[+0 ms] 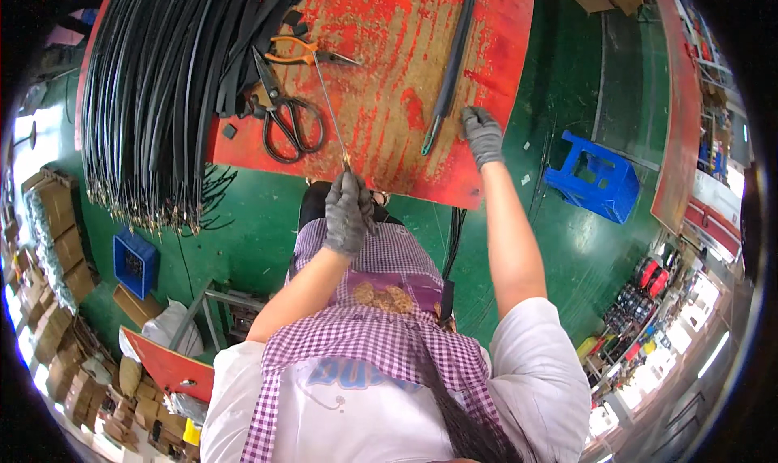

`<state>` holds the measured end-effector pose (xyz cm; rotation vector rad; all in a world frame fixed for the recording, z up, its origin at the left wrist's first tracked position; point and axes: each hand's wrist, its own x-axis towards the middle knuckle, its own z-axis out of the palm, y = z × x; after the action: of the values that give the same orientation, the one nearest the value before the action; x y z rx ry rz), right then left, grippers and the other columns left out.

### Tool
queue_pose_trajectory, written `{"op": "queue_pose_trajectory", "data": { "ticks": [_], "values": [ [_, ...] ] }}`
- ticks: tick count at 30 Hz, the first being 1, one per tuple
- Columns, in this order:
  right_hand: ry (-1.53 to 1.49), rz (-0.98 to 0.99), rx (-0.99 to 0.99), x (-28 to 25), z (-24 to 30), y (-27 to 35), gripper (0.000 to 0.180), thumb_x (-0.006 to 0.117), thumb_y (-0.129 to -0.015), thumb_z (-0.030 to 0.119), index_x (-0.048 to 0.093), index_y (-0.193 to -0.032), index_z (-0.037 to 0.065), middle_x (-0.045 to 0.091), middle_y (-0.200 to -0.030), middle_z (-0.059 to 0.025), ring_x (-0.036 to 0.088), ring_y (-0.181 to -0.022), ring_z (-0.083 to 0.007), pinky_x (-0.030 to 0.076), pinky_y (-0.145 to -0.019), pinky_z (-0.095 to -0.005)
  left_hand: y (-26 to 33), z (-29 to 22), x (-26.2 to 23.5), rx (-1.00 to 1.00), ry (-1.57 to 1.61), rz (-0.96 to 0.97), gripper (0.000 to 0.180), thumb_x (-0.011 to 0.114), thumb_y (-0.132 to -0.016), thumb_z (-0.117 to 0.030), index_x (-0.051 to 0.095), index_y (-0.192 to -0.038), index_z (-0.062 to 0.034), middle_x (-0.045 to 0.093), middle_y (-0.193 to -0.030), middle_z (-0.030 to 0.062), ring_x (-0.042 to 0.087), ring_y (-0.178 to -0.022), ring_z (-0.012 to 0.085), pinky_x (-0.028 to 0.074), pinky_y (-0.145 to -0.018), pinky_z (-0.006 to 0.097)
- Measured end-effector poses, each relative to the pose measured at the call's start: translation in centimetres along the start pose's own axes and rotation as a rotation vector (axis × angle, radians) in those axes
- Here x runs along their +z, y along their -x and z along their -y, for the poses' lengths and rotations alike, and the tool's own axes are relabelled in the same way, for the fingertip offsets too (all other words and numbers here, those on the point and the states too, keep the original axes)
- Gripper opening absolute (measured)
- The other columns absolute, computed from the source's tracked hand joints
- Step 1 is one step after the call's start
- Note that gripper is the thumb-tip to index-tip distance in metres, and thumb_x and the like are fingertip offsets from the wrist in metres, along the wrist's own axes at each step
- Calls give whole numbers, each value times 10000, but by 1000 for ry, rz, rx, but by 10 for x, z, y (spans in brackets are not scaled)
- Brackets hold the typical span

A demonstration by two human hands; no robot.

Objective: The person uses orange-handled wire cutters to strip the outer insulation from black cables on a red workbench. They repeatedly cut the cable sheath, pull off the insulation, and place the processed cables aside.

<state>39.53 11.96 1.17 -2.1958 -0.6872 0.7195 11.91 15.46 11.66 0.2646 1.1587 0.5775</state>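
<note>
My left hand (pixel 348 212), in a dark grey glove, is closed around the lower end of a thin metal rod (pixel 331 102). The rod slants up over the table's front edge, its far end by the orange-handled pliers (pixel 311 52). Black-handled scissors (pixel 285 116) lie left of the rod. My right hand (pixel 482 135), gloved too, has its fingers curled at the table's right edge; whether anything is inside them is hidden. Just left of it, apart from the fingers, lies a long black sleeved cable (pixel 450 78) with a greenish tip.
A thick bundle of black cables (pixel 162 90) covers the table's left side, ends hanging over its front edge. The worn red table (pixel 389 42) carries small black scraps. A blue plastic stool (pixel 596 177) stands on the green floor at right, a blue crate (pixel 135 262) at left.
</note>
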Motion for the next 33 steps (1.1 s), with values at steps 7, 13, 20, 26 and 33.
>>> {"op": "queue_pose_trajectory", "data": {
  "ticks": [7,13,20,26,33],
  "values": [
    [490,65,-98,8,70,57,357,589,-673,369,574,-775,28,577,-695,-166,546,-629,-294,424,-576,-347,16,37,36,64,72,44,200,390,-859,-254,433,-741,-98,358,-496,-28,284,-369,54,233,-337,196],
    [27,183,172,28,26,27,282,578,-691,293,586,-670,11,554,-539,-96,530,-502,-234,420,-500,-311,31,62,31,98,21,125,199,405,-854,-252,435,-763,-78,376,-509,-16,301,-379,53,246,-345,183],
    [-741,222,11,10,27,96,150,530,-744,158,520,-803,21,517,-701,-56,513,-646,-153,422,-545,-283,12,39,35,33,22,79,206,405,-852,-219,496,-764,-57,419,-519,-8,322,-371,51,256,-343,182],
    [386,660,-1054,-42,89,207,246,500,-715,147,507,-933,33,510,-873,-114,489,-861,-289,377,-793,-399,-5,16,26,-94,-119,123,213,387,-863,-226,491,-888,-42,480,-805,65,301,-391,52,277,-365,187],
    [-179,1043,-661,-31,95,202,307,536,-694,99,546,-996,46,556,-965,-94,523,-882,-221,417,-780,-309,-22,38,39,-289,-288,138,223,462,-822,-328,507,-844,-110,392,-510,-42,319,-369,56,276,-337,195]
  ]
}}
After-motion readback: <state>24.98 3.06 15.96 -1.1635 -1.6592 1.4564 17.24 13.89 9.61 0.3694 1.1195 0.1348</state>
